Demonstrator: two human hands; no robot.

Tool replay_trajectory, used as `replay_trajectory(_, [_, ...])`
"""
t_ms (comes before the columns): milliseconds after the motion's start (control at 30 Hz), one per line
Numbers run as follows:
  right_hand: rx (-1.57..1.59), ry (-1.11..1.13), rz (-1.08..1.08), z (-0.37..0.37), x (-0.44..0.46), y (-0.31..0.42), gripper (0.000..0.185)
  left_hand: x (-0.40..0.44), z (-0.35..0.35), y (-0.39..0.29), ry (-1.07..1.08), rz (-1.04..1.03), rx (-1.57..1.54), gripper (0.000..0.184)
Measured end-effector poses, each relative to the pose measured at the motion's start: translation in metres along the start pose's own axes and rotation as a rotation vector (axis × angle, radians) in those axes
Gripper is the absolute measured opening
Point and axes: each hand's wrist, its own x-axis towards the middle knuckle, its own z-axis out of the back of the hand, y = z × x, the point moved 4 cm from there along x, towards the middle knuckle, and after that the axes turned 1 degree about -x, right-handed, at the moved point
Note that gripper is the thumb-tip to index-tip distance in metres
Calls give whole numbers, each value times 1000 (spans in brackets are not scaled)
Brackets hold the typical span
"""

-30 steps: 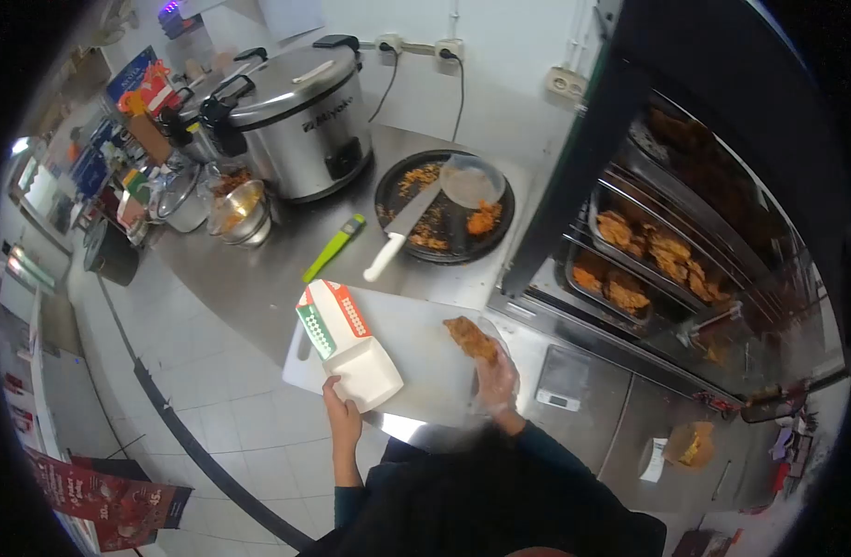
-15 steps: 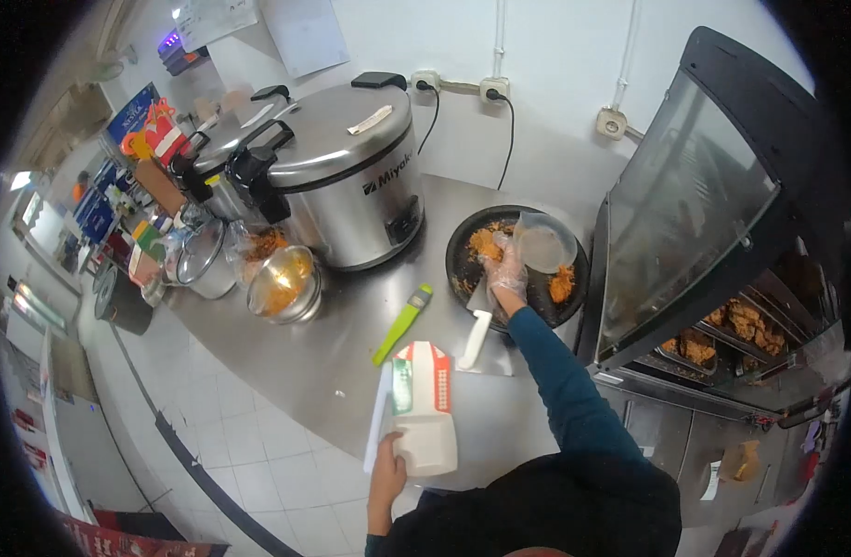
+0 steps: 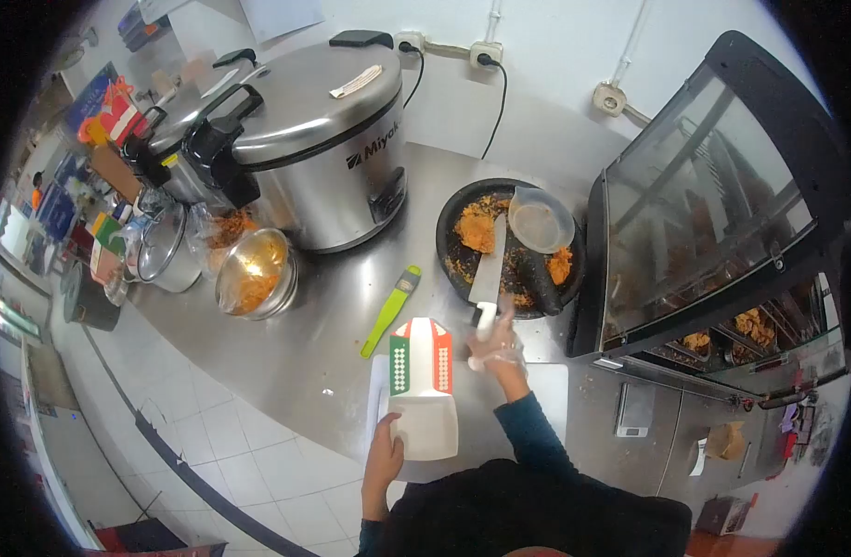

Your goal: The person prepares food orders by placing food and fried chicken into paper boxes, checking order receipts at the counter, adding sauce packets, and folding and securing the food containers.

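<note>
My left hand (image 3: 383, 464) grips the near left side of an opened paper food box (image 3: 424, 427), thumb over its rim. The box's red, white and green lid (image 3: 421, 357) is folded back. My right hand (image 3: 500, 348), in a clear plastic glove, is beside the white handle of a knife (image 3: 489, 265), fingers apart and slightly blurred. The knife's blade rests across a black stone mortar (image 3: 444, 246). Inside lie a piece of fried chicken (image 3: 477, 234), orange crumbs, another chicken piece (image 3: 560, 267), a dark pestle (image 3: 537, 283) and a translucent plastic bowl (image 3: 541, 221).
A green-handled tool (image 3: 388, 316) lies on the steel counter (image 3: 342, 278). Farther left are a metal bowl (image 3: 286, 288) and a large rice cooker (image 3: 314, 148). A glass warming cabinet (image 3: 704, 204) with chicken on trays stands right, near a small scale (image 3: 634, 410).
My right hand has left the chicken in the mortar and drawn back toward me, to the knife handle. The left hand still holds the box. The view has shifted slightly.
</note>
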Motion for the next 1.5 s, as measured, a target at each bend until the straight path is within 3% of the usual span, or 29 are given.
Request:
replay_trajectory(33, [99, 89, -51, -11, -6, -10, 81, -1, 0, 0, -1, 1, -2, 45])
replay_trajectory(100, [219, 36, 49, -33, -17, -40, 62, -4, 2, 1, -14, -25, -4, 45])
replay_trajectory(233, [166, -218, 460, -34, -80, -53, 53, -21, 14, 6, -149, -34, -67, 44])
replay_trajectory(333, [386, 67, 344, -57, -116, -66, 51, -37, 29, 21, -392, 48, -120, 41])
replay_trajectory(433, [376, 192, 361, -79, -127, -35, 54, -44, 45, 19, -472, 102, -242, 46])
replay_trajectory(500, [339, 57, 501, -118, -115, -24, 53, -46, 51, 28, -517, 27, -185, 44])
replay_trajectory(567, [420, 104, 316, -154, -94, -10, 50, -45, 57, 25, -566, -9, -111, 41])
replay_trajectory(667, [537, 100, 341, -185, -56, 9, 52, -43, 61, 15, -552, 5, -104, 44])
replay_trajectory(767, [33, 304, 246, -120, -41, 57, 67, -41, 63, 18, -549, 18, -98, 41])
replay_trajectory(833, [-364, -200, 554, -69, -20, 62, 72, -38, 67, 23, -564, 0, -79, 40])
replay_trajectory(867, [-495, -331, 480, -18, -1, 72, 76, -37, 69, 29, -573, -16, -73, 40])
replay_trajectory(900, [-450, -507, 460, 29, 7, 65, 78, -38, 70, 33, -585, -28, -70, 40])
replay_trajectory(933, [-469, -546, 350, 66, 18, 61, 79, -36, 71, 29, -585, -3, -83, 40])
replay_trajectory(1000, [-438, -162, 47, 101, 60, 17, 76, -33, 74, 16, -591, 47, -111, 40])
replay_trajectory(1100, [-416, -201, 149, 98, 76, -11, 74, -27, 75, 36, -567, 5, -71, 46])
replay_trajectory(1233, [-182, -62, 354, 93, 103, -44, 78, -19, 69, 14, -546, 7, -91, 43])
replay_trajectory(1300, [-23, -12, 339, 92, 96, -26, 75, -16, 64, 10, -552, 13, -68, 40])
replay_trajectory(1333, [358, -92, 508, 86, 86, -6, 76, -15, 62, 13, -542, 14, -69, 39])
replay_trajectory(1400, [445, -138, 521, 84, 73, 37, 77, -14, 57, 22, -519, 21, -63, 39])
replay_trajectory(1500, [145, -135, 443, 74, 73, 78, 78, -14, 56, 19, -502, 15, -134, 42])
